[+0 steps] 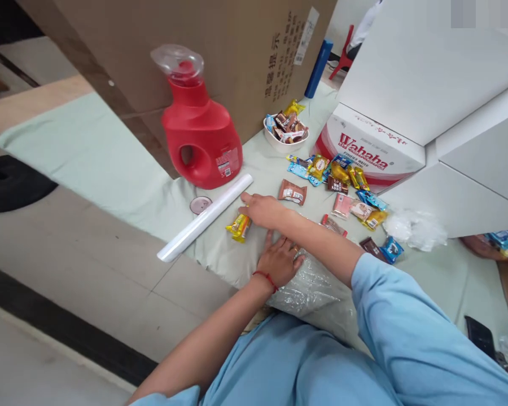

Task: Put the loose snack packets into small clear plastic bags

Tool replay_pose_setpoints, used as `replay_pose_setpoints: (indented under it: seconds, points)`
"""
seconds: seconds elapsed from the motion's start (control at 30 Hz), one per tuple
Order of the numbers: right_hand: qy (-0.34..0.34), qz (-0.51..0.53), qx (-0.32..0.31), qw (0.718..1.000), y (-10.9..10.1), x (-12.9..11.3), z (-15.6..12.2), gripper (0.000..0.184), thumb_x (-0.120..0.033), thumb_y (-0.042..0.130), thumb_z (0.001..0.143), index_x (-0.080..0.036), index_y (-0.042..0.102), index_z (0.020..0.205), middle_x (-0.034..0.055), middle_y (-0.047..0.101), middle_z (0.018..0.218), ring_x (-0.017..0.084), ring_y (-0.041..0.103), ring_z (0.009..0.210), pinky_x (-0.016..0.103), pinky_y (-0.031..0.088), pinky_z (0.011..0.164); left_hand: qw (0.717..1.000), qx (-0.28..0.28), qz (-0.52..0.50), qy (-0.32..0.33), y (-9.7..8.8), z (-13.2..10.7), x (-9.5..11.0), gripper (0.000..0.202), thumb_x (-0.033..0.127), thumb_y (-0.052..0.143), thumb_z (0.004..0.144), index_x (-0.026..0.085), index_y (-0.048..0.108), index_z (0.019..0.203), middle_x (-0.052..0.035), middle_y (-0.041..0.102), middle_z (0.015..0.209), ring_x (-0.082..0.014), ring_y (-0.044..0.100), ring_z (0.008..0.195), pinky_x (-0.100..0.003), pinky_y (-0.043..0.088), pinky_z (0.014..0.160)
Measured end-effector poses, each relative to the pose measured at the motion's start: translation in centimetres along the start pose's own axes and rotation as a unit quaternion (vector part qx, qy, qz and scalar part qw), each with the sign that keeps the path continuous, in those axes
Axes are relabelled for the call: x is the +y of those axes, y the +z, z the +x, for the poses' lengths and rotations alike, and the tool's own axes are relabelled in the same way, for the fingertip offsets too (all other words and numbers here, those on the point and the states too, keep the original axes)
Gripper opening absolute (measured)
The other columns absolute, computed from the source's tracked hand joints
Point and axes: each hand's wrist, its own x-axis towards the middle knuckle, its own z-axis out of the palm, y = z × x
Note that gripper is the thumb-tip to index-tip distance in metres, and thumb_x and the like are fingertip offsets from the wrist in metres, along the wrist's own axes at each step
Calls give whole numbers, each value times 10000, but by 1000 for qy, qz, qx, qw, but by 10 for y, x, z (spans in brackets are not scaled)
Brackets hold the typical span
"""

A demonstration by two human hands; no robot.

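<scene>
My right hand (263, 210) reaches across above my left one, its fingers curled at the upper end of a yellow snack packet (238, 228). The palm hides part of that end. Lower down, my left hand (278, 262), with a red string at the wrist, lies open with fingers spread on a clear plastic bag (309, 285). A brown snack packet (292, 192) lies beyond my right hand. To the left, a white tube (205, 217) lies slantwise near a round pinkish disc (200, 204).
A red detergent bottle (207, 138) stands before a large cardboard box (220, 51). Behind is a white bowl (283, 145) of snacks. Several wrapped snacks (341, 172) lie by the Wahaha carton (366, 146). Crumpled plastic (415, 227) sits right; a blue roll (319, 69) stands behind.
</scene>
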Motion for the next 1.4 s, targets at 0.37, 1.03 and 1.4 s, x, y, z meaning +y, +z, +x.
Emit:
replay_pose_setpoints:
  seconds: [0.37,1.03,1.4]
  points:
    - [344,-44,104,932,-10,136,-31,297,-199,409,1002,-86,637,1156,234,701,1081,387,530,1181,516,454,935,1000,-5,12,19,1,-1,-3,554,489,329,1062,286,429,1568,-76,299,1702,-264,295,1567,-650,55,1283]
    - [374,142,309,863,-14,180,-121,302,-342,513,940,-134,678,1083,155,694,1097,341,573,1171,581,406,1070,999,-33,42,11,-4,1,-1,556,477,307,1065,288,421,1575,-63,269,1706,-260,286,1573,-656,36,1279]
    - [339,293,95,889,69,-15,-257,260,-175,611,830,-170,701,1074,107,721,1073,282,602,1092,399,462,980,997,-42,65,7,3,-3,5,553,424,297,1069,280,383,1595,-89,257,1707,-279,285,1573,-702,7,1250]
